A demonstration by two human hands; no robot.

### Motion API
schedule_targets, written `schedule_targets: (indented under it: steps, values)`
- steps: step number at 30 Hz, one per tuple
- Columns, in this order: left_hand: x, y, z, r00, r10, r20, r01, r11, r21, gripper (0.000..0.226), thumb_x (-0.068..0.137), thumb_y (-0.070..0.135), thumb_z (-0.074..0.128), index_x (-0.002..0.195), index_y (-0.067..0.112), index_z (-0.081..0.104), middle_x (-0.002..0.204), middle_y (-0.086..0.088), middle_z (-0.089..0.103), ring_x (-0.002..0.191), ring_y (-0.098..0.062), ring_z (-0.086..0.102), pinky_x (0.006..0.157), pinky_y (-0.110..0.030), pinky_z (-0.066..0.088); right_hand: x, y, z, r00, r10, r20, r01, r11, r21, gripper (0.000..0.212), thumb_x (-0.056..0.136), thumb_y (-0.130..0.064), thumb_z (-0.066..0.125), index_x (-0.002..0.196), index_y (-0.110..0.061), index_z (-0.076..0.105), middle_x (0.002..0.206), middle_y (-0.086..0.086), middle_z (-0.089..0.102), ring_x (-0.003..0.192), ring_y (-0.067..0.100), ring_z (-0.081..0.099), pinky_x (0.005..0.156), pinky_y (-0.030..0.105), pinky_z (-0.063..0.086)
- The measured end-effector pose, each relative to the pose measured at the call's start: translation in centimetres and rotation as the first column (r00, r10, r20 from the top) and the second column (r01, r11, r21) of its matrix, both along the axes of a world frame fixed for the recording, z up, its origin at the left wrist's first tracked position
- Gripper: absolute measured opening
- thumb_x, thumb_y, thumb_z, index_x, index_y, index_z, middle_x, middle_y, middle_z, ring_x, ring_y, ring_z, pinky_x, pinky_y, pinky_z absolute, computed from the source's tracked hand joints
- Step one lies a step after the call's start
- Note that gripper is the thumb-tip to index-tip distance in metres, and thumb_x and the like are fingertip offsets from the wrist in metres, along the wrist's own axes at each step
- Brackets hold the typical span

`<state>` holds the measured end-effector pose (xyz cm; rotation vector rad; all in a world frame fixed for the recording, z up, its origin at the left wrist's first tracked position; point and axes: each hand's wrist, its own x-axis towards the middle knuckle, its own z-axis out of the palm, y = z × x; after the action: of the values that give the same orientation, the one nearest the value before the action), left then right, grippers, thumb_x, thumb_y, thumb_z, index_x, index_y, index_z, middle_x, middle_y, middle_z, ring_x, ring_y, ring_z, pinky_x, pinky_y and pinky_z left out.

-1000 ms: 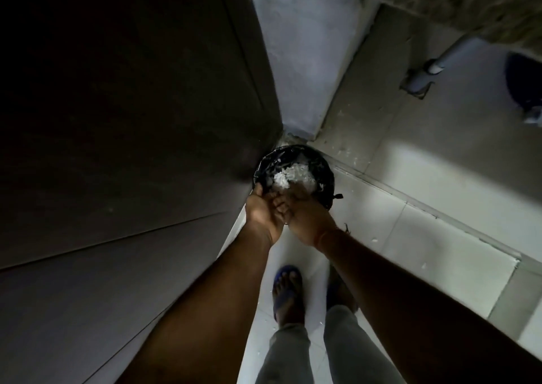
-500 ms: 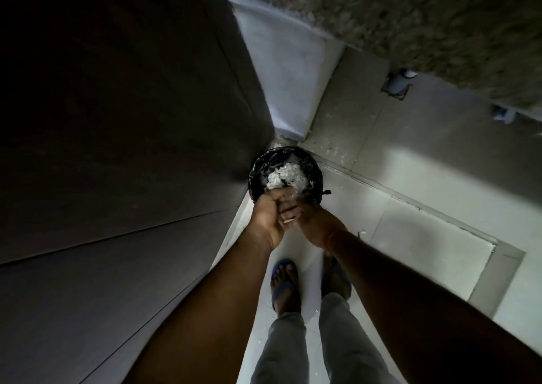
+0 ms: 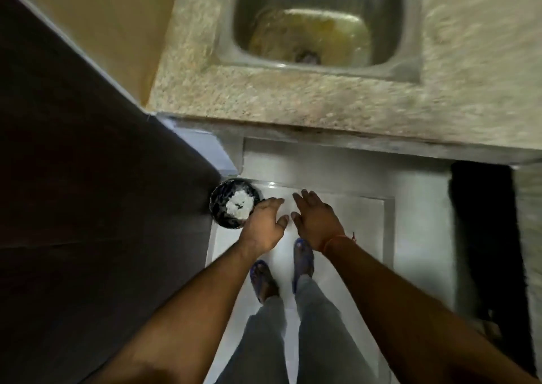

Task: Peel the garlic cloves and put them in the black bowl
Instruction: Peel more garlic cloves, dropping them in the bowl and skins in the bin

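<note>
Black bin [image 3: 231,203] with white peel scraps – on floor, at cabinet corner; left hand [image 3: 264,225], right hand [image 3: 315,222] above, grip wide, empty. Risk: clinging peel drops outside bin.

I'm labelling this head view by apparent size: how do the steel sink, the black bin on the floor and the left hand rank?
1. Steel sink, clearly largest.
2-3. Black bin and left hand look alike; the hand is nearer the camera, so unranked.

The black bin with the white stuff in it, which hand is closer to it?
Left. The left hand is right beside the bin, overlapping its rim in this view. The right hand is farther to the right, above the floor.
</note>
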<state>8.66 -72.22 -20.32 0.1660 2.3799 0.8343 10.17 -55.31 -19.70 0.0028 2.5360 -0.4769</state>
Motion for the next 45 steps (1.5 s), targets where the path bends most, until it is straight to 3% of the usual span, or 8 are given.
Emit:
schedule_targets:
  steps: [8,21,25,28,31,35,41,45]
  values:
    - [3.8,14.5,13.8,0.786,-0.537,-0.306,0.523,0.842,-0.133,0.058,0.104,0.036,0.051,0.156,0.015,0.038,0.164,-0.012,0.034,0.152,-0.029,0.029,0.123,-0.038,0.025,10.3,13.4,13.1,0.934,-0.316,-0.166,0.327,0.944,0.042,0.058,0.108,-0.037,0.040,0.161,-0.019,0.025,0.169,0.008,0.019,0.156,0.027,0.016,0.125,0.045,0.024]
    - [17.9,44.4,20.3,0.426,-0.817,-0.389,0.860,0.499,-0.105,0.058,0.102,0.034,0.054,0.153,0.010,0.043,0.156,-0.015,0.046,0.142,-0.033,0.042,0.118,-0.038,0.034,29.7,37.7,19.6,0.704,-0.656,-0.271,0.695,0.716,0.070,0.063,0.105,-0.028,0.041,0.163,-0.019,0.019,0.171,0.005,0.014,0.158,0.023,0.008,0.128,0.042,0.013]
    - [22.3,51.3,20.0,0.355,-0.875,-0.329,0.906,0.409,-0.110,0.073,0.095,0.051,0.042,0.152,0.006,0.044,0.152,-0.020,0.048,0.138,-0.037,0.045,0.114,-0.039,0.042,34.9,43.2,19.3,0.610,-0.734,-0.297,0.778,0.625,0.054,0.061,0.097,-0.021,0.051,0.156,-0.015,0.036,0.162,0.009,0.035,0.150,0.027,0.031,0.123,0.038,0.028]
    - [24.5,55.2,19.6,0.297,-0.926,-0.231,0.927,0.338,-0.161,0.082,0.087,0.045,0.048,0.159,0.008,0.033,0.161,-0.017,0.036,0.147,-0.036,0.035,0.116,-0.043,0.040,38.4,46.0,19.2,0.500,-0.811,-0.305,0.855,0.518,0.024,0.052,0.088,-0.011,0.058,0.140,-0.014,0.055,0.140,0.010,0.057,0.127,0.031,0.056,0.105,0.036,0.048]
    - [26.2,57.7,19.4,0.266,-0.953,-0.144,0.938,0.290,-0.189,0.088,0.077,0.039,0.049,0.159,0.009,0.032,0.163,-0.015,0.032,0.148,-0.036,0.033,0.117,-0.042,0.040,41.2,48.3,18.8,0.361,-0.877,-0.316,0.929,0.366,0.045,0.039,0.090,-0.007,0.059,0.128,-0.013,0.064,0.126,0.009,0.063,0.114,0.031,0.063,0.093,0.037,0.054]
    - [27.6,59.2,19.1,0.262,-0.951,-0.164,0.921,0.297,-0.253,0.069,0.087,0.024,0.057,0.153,0.011,0.041,0.159,-0.012,0.038,0.141,-0.034,0.036,0.114,-0.044,0.042,42.4,50.5,18.3,0.194,-0.940,-0.282,0.980,0.197,0.017,0.024,0.095,-0.027,0.067,0.115,-0.013,0.071,0.111,0.011,0.070,0.103,0.030,0.068,0.089,0.040,0.059]
    - [26.7,59.9,18.7,0.280,-0.943,-0.180,0.921,0.316,-0.226,0.070,0.087,0.018,0.060,0.154,0.014,0.040,0.157,-0.010,0.039,0.141,-0.032,0.038,0.116,-0.043,0.042,40.9,52.1,17.4,0.138,-0.960,-0.242,0.990,0.143,-0.002,0.013,0.087,-0.007,0.065,0.080,-0.014,0.075,0.076,0.006,0.069,0.073,0.023,0.069,0.077,0.039,0.064]
    - [25.1,60.7,19.1,0.322,-0.936,-0.144,0.914,0.347,-0.210,0.076,0.081,0.016,0.064,0.154,0.014,0.042,0.155,-0.011,0.043,0.141,-0.032,0.040,0.115,-0.039,0.042,40.4,52.6,17.5,0.064,-0.975,-0.214,0.992,0.085,-0.092,0.007,0.082,-0.018,0.069,0.076,-0.015,0.070,0.071,0.002,0.067,0.069,0.021,0.067,0.073,0.035,0.063]
